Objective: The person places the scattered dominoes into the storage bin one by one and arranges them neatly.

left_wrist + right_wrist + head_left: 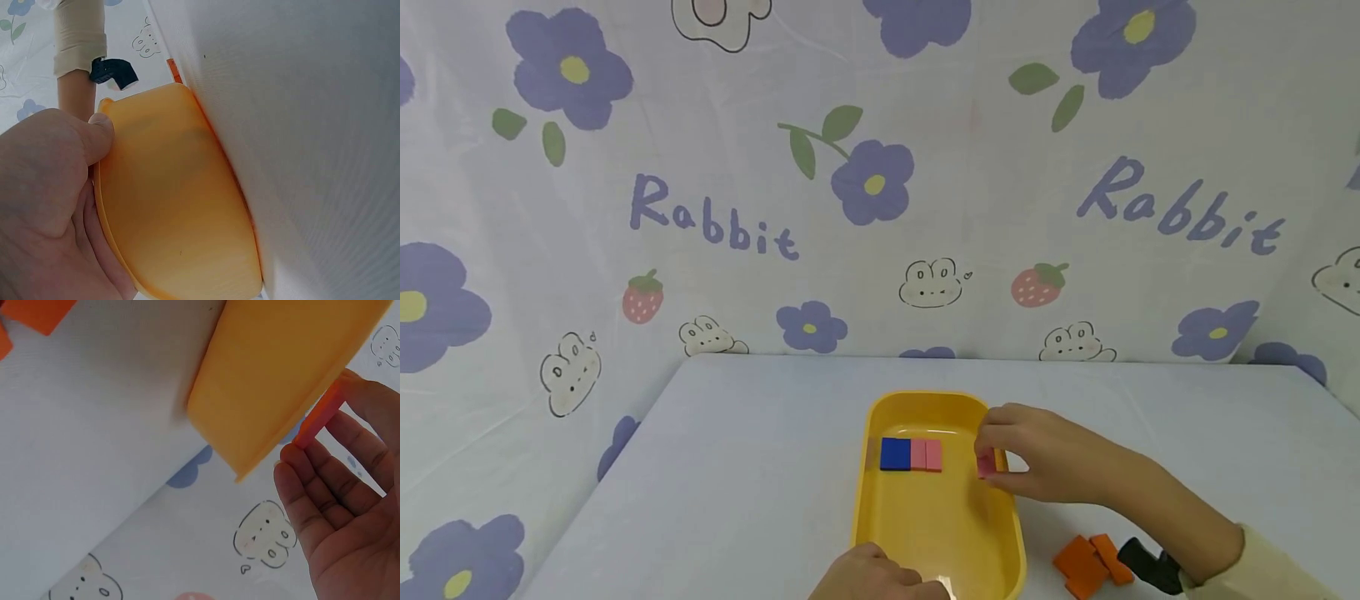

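A white cloth [970,125] with purple flowers, rabbits, strawberries and the word "Rabbit" is hanging behind and around a white table [760,467]. On the table a yellow tray [940,525] is lying open side up, its long axis running from the person toward the far edge, with white surface stretching away to its left and beyond its far end. A pale sleeve [1255,571] is covering the right forearm, and a black device [1150,567] is sitting at that wrist. The right hand [1048,454] is reaching to the tray's right rim, thumb and fingertips pinching a pink piece; the left hand [876,575] is gripping the near rim, its thumb on the outside. Orange pieces [1082,568] are lying in a cluster on the table, right of the tray. Inside, toward the far end, a blue square [895,454] is sitting near the left wall, two narrow pink strips [933,456] touching its right side, their long axes running near to far. Yellow floor is showing between this row and the right hand. The held pink piece [986,467] is pointing lengthwise along the right rim, gripped by its ends; whether it is touching the rim, I cannot tell.
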`<state>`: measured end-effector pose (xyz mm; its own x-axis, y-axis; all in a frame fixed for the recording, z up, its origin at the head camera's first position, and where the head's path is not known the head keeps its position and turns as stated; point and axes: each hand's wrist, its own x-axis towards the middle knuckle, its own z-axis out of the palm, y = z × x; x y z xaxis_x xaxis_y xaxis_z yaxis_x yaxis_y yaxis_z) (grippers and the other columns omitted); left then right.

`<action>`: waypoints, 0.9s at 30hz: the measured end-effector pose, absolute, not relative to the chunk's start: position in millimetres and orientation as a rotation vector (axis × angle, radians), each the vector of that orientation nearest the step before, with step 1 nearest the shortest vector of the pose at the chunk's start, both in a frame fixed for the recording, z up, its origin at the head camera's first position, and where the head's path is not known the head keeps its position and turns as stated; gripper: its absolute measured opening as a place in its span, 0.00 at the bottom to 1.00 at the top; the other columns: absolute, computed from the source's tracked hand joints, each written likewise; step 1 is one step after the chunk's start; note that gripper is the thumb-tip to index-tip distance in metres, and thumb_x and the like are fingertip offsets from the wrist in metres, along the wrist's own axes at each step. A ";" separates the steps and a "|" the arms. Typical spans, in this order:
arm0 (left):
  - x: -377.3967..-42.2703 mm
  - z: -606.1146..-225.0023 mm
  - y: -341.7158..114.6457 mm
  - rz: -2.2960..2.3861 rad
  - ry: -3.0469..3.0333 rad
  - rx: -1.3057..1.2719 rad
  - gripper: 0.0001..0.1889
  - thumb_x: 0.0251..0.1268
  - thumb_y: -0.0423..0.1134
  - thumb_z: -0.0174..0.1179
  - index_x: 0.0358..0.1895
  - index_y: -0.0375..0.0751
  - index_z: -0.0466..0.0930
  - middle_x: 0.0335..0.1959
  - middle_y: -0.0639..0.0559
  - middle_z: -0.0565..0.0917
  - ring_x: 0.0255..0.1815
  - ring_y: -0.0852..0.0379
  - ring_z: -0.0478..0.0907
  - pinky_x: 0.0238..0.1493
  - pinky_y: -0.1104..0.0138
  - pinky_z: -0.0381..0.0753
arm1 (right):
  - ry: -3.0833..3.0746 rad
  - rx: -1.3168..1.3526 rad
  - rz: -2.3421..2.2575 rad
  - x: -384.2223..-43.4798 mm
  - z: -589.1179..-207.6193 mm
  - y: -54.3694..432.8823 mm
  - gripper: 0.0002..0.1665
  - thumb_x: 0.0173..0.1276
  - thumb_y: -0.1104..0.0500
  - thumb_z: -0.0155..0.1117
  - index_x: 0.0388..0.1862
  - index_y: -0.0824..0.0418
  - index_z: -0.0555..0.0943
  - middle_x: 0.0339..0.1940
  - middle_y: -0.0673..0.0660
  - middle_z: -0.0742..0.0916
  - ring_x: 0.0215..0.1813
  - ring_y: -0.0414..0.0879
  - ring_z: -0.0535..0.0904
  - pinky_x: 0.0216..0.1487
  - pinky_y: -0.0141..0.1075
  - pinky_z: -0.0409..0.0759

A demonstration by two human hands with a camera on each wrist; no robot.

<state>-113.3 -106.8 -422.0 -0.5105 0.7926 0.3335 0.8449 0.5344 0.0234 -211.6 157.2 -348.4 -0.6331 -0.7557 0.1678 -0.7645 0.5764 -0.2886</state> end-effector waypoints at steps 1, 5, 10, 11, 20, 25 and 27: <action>-113.4 -422.1 -106.8 -0.263 -2.488 -1.366 0.10 0.60 0.55 0.67 0.31 0.63 0.74 0.16 0.74 0.63 0.15 0.80 0.51 0.26 0.82 0.50 | -2.771 1.341 0.528 -212.8 -349.4 155.3 0.11 0.61 0.55 0.76 0.34 0.43 0.81 0.37 0.38 0.80 0.41 0.39 0.76 0.48 0.33 0.81; -113.4 -422.6 -107.0 -0.256 -2.462 -1.361 0.11 0.58 0.54 0.68 0.30 0.62 0.74 0.15 0.74 0.63 0.15 0.79 0.50 0.24 0.82 0.49 | -2.785 1.366 0.518 -217.5 -352.7 148.3 0.11 0.61 0.55 0.76 0.33 0.43 0.81 0.36 0.39 0.80 0.41 0.40 0.76 0.47 0.32 0.80; -113.4 -423.2 -107.1 -0.255 -2.464 -1.362 0.10 0.59 0.54 0.68 0.31 0.62 0.74 0.15 0.74 0.63 0.15 0.79 0.50 0.24 0.82 0.50 | -2.739 1.424 0.489 -222.9 -356.4 142.9 0.10 0.60 0.56 0.76 0.34 0.46 0.81 0.35 0.41 0.81 0.39 0.39 0.75 0.47 0.33 0.80; -113.5 -423.6 -107.1 -0.249 -2.462 -1.363 0.10 0.59 0.54 0.68 0.31 0.62 0.74 0.15 0.73 0.63 0.15 0.79 0.50 0.24 0.82 0.50 | -2.731 1.436 0.486 -223.8 -357.1 142.2 0.10 0.60 0.56 0.76 0.34 0.47 0.81 0.34 0.42 0.80 0.39 0.39 0.75 0.46 0.33 0.80; -113.2 -423.1 -106.3 -0.268 -2.450 -1.359 0.11 0.59 0.54 0.68 0.30 0.62 0.73 0.15 0.73 0.62 0.14 0.79 0.50 0.24 0.82 0.50 | -2.751 1.455 0.468 -231.9 -364.3 137.5 0.09 0.60 0.56 0.76 0.33 0.49 0.81 0.31 0.42 0.79 0.37 0.42 0.76 0.44 0.32 0.80; -113.0 -422.1 -106.1 -0.266 -2.461 -1.362 0.10 0.60 0.54 0.67 0.30 0.62 0.74 0.15 0.73 0.62 0.14 0.79 0.51 0.24 0.82 0.50 | -2.748 1.465 0.457 -236.4 -368.4 133.0 0.10 0.60 0.56 0.76 0.31 0.49 0.80 0.29 0.43 0.79 0.35 0.39 0.73 0.43 0.32 0.79; -112.9 -422.1 -106.1 -0.258 -2.456 -1.358 0.10 0.59 0.54 0.68 0.30 0.62 0.74 0.14 0.73 0.62 0.14 0.79 0.50 0.24 0.82 0.50 | -2.750 1.472 0.458 -237.9 -370.0 130.9 0.10 0.60 0.57 0.76 0.31 0.50 0.80 0.29 0.43 0.78 0.34 0.38 0.73 0.42 0.32 0.78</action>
<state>-112.9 -106.1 -422.1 -0.4958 0.7890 0.3628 0.8472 0.5313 0.0025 -237.9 130.9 -370.0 -0.5641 -0.8160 0.1262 -0.8129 0.5220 -0.2583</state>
